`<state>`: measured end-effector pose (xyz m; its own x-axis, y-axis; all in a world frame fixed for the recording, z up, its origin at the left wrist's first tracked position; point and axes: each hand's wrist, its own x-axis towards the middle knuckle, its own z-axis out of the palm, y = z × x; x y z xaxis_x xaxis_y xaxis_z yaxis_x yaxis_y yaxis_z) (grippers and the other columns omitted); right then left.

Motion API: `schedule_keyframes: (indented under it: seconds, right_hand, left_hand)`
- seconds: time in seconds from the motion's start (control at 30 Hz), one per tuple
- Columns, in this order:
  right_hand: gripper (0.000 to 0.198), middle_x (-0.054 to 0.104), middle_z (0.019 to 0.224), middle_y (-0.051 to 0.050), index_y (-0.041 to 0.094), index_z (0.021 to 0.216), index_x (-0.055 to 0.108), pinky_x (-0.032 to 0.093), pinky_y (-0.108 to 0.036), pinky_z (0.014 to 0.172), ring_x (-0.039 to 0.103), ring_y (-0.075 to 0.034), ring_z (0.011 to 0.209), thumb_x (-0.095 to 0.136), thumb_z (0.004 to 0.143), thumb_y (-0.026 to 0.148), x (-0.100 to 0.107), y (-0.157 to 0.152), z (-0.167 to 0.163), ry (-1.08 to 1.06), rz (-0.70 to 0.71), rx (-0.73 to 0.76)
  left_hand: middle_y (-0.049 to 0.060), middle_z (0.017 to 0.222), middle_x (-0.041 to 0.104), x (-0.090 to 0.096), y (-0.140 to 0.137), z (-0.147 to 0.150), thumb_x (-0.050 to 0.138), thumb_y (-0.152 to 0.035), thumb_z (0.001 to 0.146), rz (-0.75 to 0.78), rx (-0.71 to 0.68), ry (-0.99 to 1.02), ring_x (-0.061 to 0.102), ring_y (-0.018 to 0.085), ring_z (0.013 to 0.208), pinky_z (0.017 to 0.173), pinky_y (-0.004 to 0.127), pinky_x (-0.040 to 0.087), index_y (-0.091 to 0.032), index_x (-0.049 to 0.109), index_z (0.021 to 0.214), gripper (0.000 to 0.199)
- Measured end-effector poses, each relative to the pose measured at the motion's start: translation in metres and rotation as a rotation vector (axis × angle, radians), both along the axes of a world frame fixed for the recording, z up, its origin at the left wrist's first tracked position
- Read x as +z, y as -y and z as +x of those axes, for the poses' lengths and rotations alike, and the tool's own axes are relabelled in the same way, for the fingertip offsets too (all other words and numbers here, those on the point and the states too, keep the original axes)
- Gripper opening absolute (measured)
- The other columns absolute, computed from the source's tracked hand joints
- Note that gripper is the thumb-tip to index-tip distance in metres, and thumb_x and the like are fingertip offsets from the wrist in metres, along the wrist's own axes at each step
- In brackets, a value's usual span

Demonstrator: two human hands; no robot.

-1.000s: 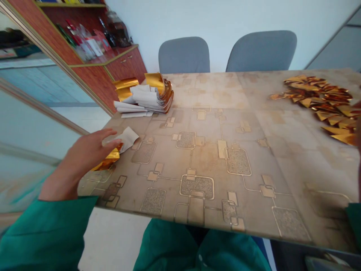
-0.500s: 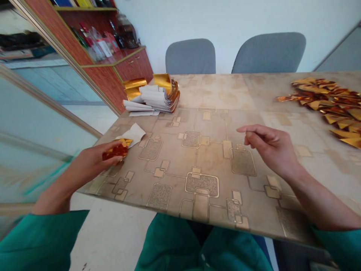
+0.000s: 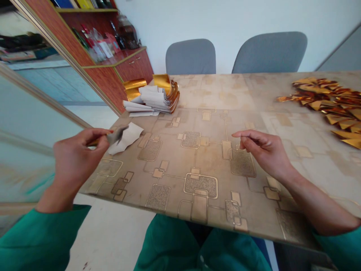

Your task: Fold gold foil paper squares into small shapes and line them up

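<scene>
My left hand [image 3: 80, 152] is raised over the table's left edge. Its thumb and fingers pinch a small piece of foil paper [image 3: 114, 137], gold where it shows between the fingers and grey at its blurred outer end. Below and beyond it, a white paper sheet [image 3: 130, 136] with uneven edges lies on the table. My right hand [image 3: 262, 150] hovers over the right-middle of the table. Its index finger points left, the thumb rests close under it, and the other fingers curl in; nothing shows between them.
A stack of gold foil sheets with white backs [image 3: 158, 97] lies at the table's far left. Folded gold foil pieces [image 3: 335, 103] are heaped at the far right. Two grey chairs [image 3: 190, 56] stand behind the patterned table [image 3: 175, 188]. A glass partition [image 3: 25, 124] borders the left.
My left hand has lifted and turned, and the foil piece in it now shows a grey end. The white sheet lies more uncovered. My right hand has shifted slightly left and down.
</scene>
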<state>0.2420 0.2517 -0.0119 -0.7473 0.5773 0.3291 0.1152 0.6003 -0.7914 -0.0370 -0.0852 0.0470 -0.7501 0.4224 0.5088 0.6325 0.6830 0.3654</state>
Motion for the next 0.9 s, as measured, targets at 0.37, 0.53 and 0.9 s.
schedule_keyframes:
  seconds: [0.37, 0.53, 0.9]
  right_hand:
    - [0.063, 0.064, 0.119, -0.007, 0.03, 0.145, 0.039, 0.051, -0.037, 0.082, 0.06, -0.019, 0.095, 0.061, 0.09, 0.048, 0.008, 0.027, -0.005, 0.033, -0.395, 0.403]
    - [0.08, 0.062, 0.092, 0.0, 0.027, 0.145, 0.038, 0.048, -0.031, 0.067, 0.056, -0.015, 0.072, 0.075, 0.075, 0.037, -0.006, 0.03, -0.01, 0.074, -0.278, 0.247]
    - [0.036, 0.072, 0.094, -0.002, 0.021, 0.117, 0.061, 0.048, -0.027, 0.069, 0.062, -0.015, 0.076, 0.045, 0.086, 0.014, 0.001, 0.027, -0.003, 0.196, -0.008, 0.248]
  left_hand:
    - [0.002, 0.083, 0.069, -0.038, -0.133, 0.105, 0.073, -0.02, 0.075, 0.67, -0.595, 1.399, 0.064, 0.011, 0.066, 0.058, 0.019, 0.05, -0.015, 0.058, 0.094, 0.024]
    - [0.002, 0.085, 0.069, -0.06, -0.15, 0.132, 0.072, -0.026, 0.079, 0.548, -0.671, 1.541, 0.066, 0.013, 0.069, 0.061, 0.021, 0.05, -0.018, 0.051, 0.104, 0.033]
    - [0.002, 0.092, 0.066, -0.061, -0.127, 0.132, 0.06, -0.025, 0.084, 0.139, -0.916, 1.395, 0.066, 0.015, 0.076, 0.058, 0.023, 0.056, -0.026, 0.037, 0.144, 0.065]
